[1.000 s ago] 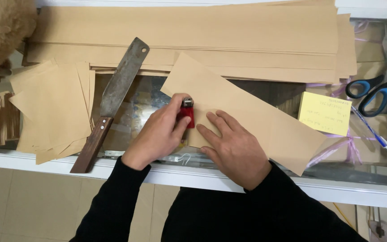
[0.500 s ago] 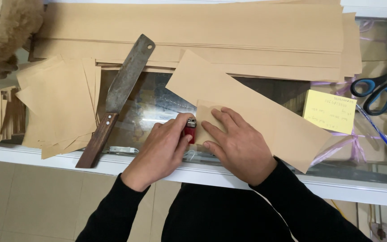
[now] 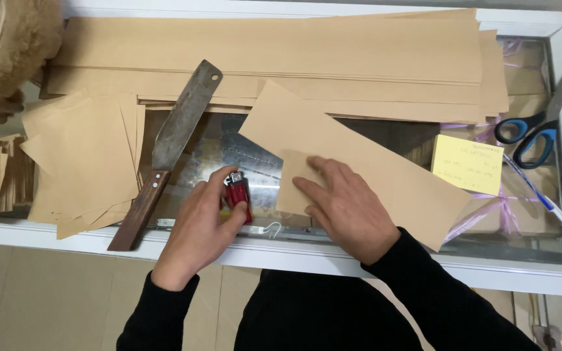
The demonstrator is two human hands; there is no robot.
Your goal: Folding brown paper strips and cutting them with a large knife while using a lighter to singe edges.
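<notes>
A long strip of brown paper (image 3: 372, 156) lies slanted on the glass counter top (image 3: 242, 156), its near-left corner folded over. My right hand (image 3: 343, 208) presses flat on that folded corner with the fingers spread. My left hand (image 3: 200, 227) rests just left of the strip and grips a small red lighter (image 3: 237, 195) between thumb and fingers. The lighter's metal top points away from me and sits apart from the paper's edge.
A big cleaver with a wooden handle (image 3: 167, 153) lies left of my left hand. Cut brown paper squares (image 3: 82, 162) are piled at the left, long brown sheets (image 3: 281, 58) at the back. Blue-handled scissors (image 3: 531, 133) and a yellow note pad (image 3: 466, 164) lie at the right.
My left hand has drawn the red lighter leftward, off the strip. My right hand has folded the strip's near-left corner over and now holds it flat.
</notes>
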